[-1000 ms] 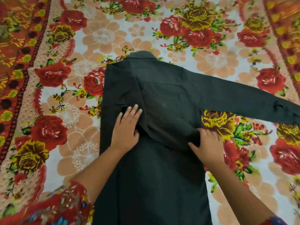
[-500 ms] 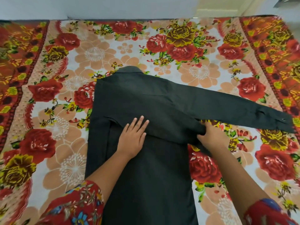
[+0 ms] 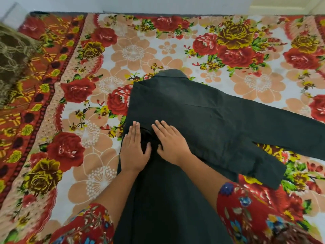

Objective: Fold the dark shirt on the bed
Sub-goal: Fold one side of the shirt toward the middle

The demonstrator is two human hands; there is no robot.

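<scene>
The dark shirt [image 3: 202, 117] lies back-up on the floral bedsheet [image 3: 140, 53], collar pointing away from me. Its left sleeve is folded in across the back, and the right sleeve stretches out toward the right edge of the view. My left hand [image 3: 134, 150] rests flat on the shirt's left edge, fingers together and extended. My right hand [image 3: 171, 142] presses flat beside it on the folded-over layer, fingers spread. The two hands nearly touch at the thumbs. Neither hand grips the cloth. The shirt's lower part runs out of view between my arms.
The bed's far edge meets a pale wall [image 3: 158, 4]. A brown patterned fabric [image 3: 12, 55] lies at the bed's left side. Open bedsheet surrounds the shirt on the left and beyond the collar.
My right hand let go of the shirt's right side and moved left onto the folded layer beside my left hand. My left hand shifted toward the left edge. The camera view tilted up.
</scene>
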